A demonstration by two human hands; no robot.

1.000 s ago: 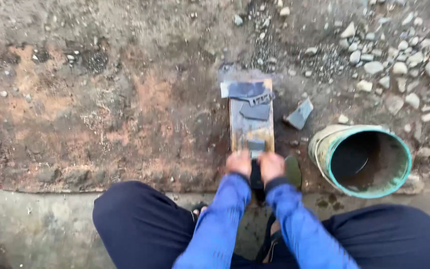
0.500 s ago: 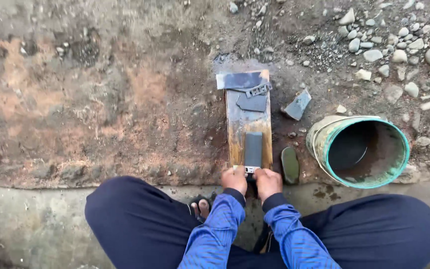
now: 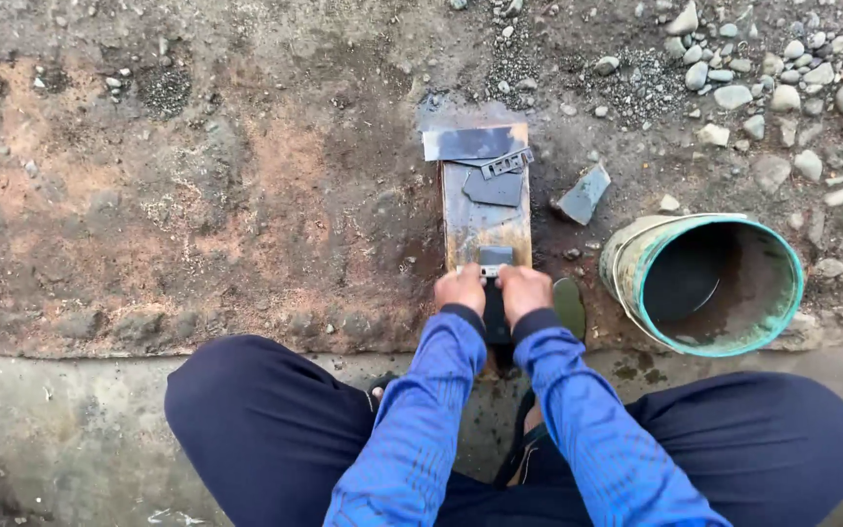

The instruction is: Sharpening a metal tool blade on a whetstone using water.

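Your hands slid the dark blade back up the wet sharpening board since half a second ago — left hand and right hand both pinch the blade flat, long axis pointing away from you along the board, teal bucket to the right.

Board lay on ground ahead of both hands | metal pieces at its far end | bucket to its right | stones beyond.
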